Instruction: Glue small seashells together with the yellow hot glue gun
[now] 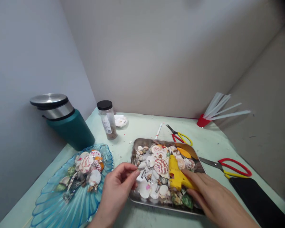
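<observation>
My right hand (205,190) is closed around the handle of a yellow hot glue gun (175,174), which lies over the shells in a metal tray (161,207). At the tray's left edge my left hand (121,182) is pinched, thumb against index finger. Whatever it holds is too small to make out. In the tray are scallop shells (161,166), small spiral shells, green shells (187,201) and several small metal clips (143,174). Left of my left hand, a blue shell-shaped plate (68,209) bears a pile of decorated shells (86,163).
A teal bottle (71,129) stands behind the plate, with a black-lidded jar (108,120) nearby. Behind the tray lie a white pen (159,130) and small scissors (180,136). Larger scissors (228,167) and a black phone-like slab (256,199) lie right. A red cup (202,121) holds glue sticks (218,106).
</observation>
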Tool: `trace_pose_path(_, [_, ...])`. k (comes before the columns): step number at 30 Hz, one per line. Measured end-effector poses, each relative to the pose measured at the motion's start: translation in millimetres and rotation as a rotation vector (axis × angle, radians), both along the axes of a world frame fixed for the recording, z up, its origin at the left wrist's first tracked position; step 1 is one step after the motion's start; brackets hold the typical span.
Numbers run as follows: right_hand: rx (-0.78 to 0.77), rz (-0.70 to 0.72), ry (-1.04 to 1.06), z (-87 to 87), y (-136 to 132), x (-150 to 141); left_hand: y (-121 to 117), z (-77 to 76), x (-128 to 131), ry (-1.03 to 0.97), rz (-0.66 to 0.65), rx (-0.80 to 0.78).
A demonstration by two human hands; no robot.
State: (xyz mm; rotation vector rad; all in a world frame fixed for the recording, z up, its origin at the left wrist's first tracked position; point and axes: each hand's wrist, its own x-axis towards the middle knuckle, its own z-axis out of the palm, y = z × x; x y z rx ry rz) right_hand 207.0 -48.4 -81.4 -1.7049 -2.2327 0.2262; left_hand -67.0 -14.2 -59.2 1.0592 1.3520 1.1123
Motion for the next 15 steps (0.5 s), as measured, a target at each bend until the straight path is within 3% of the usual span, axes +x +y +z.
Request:
trace_pose_path(5, [-0.138,-0.192,0.602,14.0,-6.6,6.4,1.6,7.1,5.9,-0.126,-0.018,-0.024])
trace_pose_path(9, [-0.288,-0.269,1.090,12.1,-13.9,-17.4,3.0,6.0,9.3,-0.229,-0.058,-0.038])
trace_pose_path(12, [-0.340,-0.267,1.149,7.1,-19.0,-42.9,4.5,2.5,9.1,-0.253,-0.051,-0.025])
trace_pose_path(15, [-0.298,-0.263,0.997,0.6,-22.5,-54.6,6.0,0.0,8.6,-0.256,-0.009,-0.014])
